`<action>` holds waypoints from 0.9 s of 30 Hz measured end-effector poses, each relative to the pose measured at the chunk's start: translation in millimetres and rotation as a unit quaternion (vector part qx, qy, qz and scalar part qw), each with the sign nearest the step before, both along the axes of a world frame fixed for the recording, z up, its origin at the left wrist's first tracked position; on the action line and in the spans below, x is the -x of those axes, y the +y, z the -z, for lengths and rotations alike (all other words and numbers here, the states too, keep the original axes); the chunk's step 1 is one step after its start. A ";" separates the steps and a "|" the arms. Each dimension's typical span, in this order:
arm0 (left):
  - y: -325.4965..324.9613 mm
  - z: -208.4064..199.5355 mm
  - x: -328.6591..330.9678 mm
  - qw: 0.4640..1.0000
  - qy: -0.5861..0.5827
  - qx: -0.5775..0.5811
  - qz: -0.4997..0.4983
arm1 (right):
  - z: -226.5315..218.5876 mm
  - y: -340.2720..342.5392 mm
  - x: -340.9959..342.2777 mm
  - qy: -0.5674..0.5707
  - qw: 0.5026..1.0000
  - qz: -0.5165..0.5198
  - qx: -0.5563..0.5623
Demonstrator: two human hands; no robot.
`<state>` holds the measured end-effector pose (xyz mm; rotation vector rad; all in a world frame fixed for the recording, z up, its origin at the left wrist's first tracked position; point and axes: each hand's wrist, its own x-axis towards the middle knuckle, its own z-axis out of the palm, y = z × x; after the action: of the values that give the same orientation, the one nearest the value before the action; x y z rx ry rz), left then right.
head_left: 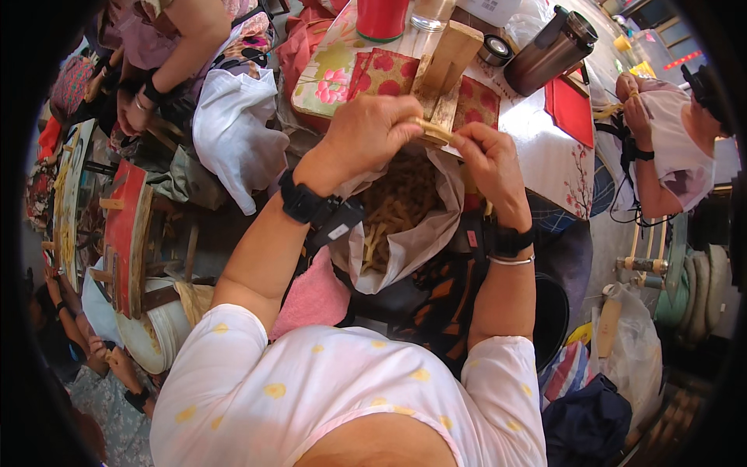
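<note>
Both my hands meet above the table's front edge, on a short pale yellow strip (pixel 434 131) stretched between them. Its material is too small to make out. My left hand (pixel 372 134) pinches one end, fingers closed; my right hand (pixel 492 162) grips the other between thumb and fingers. Right behind the strip rises a wooden stand (pixel 451 58) with an upright board. Below my hands, a white bag (pixel 424 253) gapes, with many thin yellowish-brown pieces (pixel 393 206) inside it.
On the table (pixel 537 124) are a red container (pixel 381 19), a brown metal flask (pixel 551 53), a round lid (pixel 496 50) and a red booklet (pixel 569 110). A white cloth (pixel 237 124) hangs at left. Other people work at both sides. A red bench (pixel 124 233) stands left.
</note>
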<state>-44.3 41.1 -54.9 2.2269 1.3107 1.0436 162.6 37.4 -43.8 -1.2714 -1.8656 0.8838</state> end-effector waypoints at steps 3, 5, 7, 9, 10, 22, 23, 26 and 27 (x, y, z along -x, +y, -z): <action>18.4 4.4 -4.5 0.998 -0.039 -0.033 -0.025 | 6.9 16.7 8.6 0.014 0.992 0.064 -0.109; 27.7 8.3 -6.4 0.997 -0.039 -0.054 -0.038 | 15.0 25.9 14.7 0.038 0.990 0.078 -0.108; 34.3 12.5 -8.1 0.995 -0.063 -0.045 -0.056 | 20.0 32.5 18.3 0.060 0.984 0.108 -0.128; 36.7 15.9 -7.0 0.996 -0.057 -0.046 -0.053 | 21.4 36.0 20.0 0.042 0.984 0.116 -0.126; 37.1 16.7 -6.4 0.996 -0.053 -0.047 -0.049 | 22.0 37.2 20.5 0.024 0.984 0.125 -0.125; 7.8 15.2 3.1 0.985 -0.171 0.010 0.013 | 15.1 22.7 2.6 0.237 0.960 0.143 0.045; 1.8 11.9 -1.2 0.985 -0.173 0.012 0.016 | 7.6 11.4 6.0 0.416 0.892 0.070 0.161; -11.6 4.2 -6.3 0.971 -0.218 0.089 0.047 | 1.5 -6.1 15.9 0.318 0.925 0.021 0.207; -13.0 4.4 -6.8 0.971 -0.218 0.090 0.046 | 1.4 -8.2 16.9 0.254 0.939 -0.025 0.231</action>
<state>-37.5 28.1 -59.3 1.7768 1.0507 1.2359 145.8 29.2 -45.2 -1.1113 -1.3221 1.5764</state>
